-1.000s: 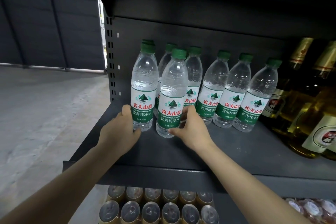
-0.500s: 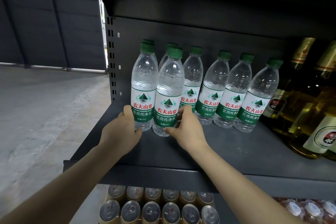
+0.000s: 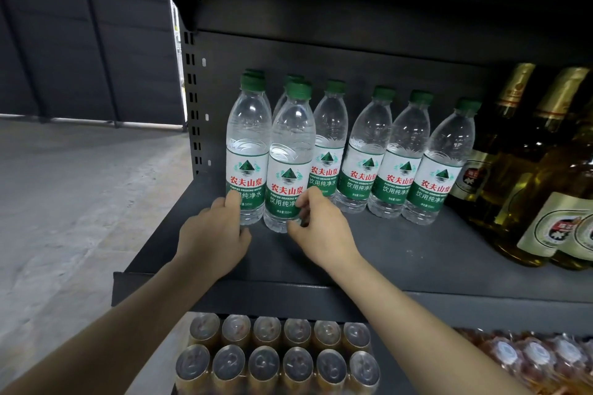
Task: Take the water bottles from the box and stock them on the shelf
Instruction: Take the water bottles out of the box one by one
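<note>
Two front water bottles stand upright at the left end of the shelf [image 3: 417, 253], touching each other. Your left hand [image 3: 213, 232] has fingers curled against the base of the left front bottle [image 3: 247, 151]. Your right hand [image 3: 321, 224] pinches the base of the right front bottle [image 3: 290, 157], thumb low in front, fingers round its right side.

Row behind: four more bottles [image 3: 404, 157] stand in a line to the right, labels forward, each just beside the next. Two green caps [image 3: 255, 72] show behind the front pair — so at least eight bottles are on the shelf, as far as you can count.

Progress, judged: well along, front row just begun. Both held bottles look seated on the deck; what remains for them is release. The bare deck in front of the back row suggests room for more — whether more are left you cannot tell, since the box is not in view.

Neighbours: glass bottles of yellow liquid [image 3: 526, 202] sit just right of the water. Below, gold cans [image 3: 279, 359] fill the lower shelf.
</note>
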A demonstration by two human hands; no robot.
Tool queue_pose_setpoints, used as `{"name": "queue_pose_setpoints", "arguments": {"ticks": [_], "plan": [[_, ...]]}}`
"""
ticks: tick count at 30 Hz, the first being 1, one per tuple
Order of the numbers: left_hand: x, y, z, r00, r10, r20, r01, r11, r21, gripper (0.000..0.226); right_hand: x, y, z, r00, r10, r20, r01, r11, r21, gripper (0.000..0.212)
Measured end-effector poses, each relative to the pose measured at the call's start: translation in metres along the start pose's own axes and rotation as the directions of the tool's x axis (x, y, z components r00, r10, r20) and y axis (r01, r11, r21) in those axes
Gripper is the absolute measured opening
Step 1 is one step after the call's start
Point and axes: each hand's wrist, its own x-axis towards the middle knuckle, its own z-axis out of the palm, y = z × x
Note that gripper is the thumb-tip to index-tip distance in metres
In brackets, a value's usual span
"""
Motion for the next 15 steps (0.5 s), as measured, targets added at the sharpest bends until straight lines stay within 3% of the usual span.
{"name": "queue_pose_setpoints", "arguments": {"ticks": [7, 15], "plan": [[-0.012, 0.006, -0.01, 0.999, 0.022, 0.023, -0.021, 0.998, -0.052, 0.026, -0.019, 0.0, -0.019, 0.997, -0.068, 0.026, 0.071, 0.982, -0.175, 0.023], [-0.038, 0.02, -0.02, 0.993, 0.098, 0.072, -0.089, 0.989, -0.117, 0.022, -0.052, 0.011, -0.049, 0.997, 0.053, 0.062, -0.024, 0.918, -0.396, 0.023]]}}
